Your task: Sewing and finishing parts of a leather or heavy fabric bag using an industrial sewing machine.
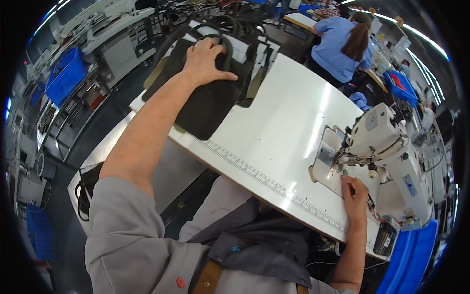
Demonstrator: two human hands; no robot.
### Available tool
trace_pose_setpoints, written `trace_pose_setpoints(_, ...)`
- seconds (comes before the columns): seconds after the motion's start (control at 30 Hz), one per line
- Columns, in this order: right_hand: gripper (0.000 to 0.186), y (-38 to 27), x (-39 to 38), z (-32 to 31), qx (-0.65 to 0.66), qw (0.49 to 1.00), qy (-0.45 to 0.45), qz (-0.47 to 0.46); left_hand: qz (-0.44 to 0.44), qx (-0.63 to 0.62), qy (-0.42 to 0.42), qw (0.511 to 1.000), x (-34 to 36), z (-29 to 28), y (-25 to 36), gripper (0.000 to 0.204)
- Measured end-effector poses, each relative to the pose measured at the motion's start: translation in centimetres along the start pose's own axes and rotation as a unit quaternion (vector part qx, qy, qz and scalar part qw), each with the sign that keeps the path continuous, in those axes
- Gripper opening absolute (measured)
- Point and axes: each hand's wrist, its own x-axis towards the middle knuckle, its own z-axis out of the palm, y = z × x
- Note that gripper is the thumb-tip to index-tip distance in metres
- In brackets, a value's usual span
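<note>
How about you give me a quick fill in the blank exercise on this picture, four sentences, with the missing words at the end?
1. The person's ____ grip is on the stack of dark pieces.
2. The other grip is beside a white ____ machine.
3. The large bin at the picture's lower right is coloured ____.
4. The round button on the person's grey clothing is coloured ____.

Missing words: left; sewing; blue; red.
</note>
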Motion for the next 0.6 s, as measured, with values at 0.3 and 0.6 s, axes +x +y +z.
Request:
trace_pose_setpoints(0.3, 0.017, 0.2, 0.0, 0.5, 0.036, 0.999, 0.025, -0.015, 0.024, -0.353, 0.035, 0.935, -1.9, -3.0, -1.8, 0.051)
trace_pose_setpoints(0.6, 0.016, -0.3, 0.0, 0.6, 0.023, 0.999, 0.041, 0.007, 0.067, -0.201, 0.12, 0.97, -6.5, -17.4, 4.3, 0.034)
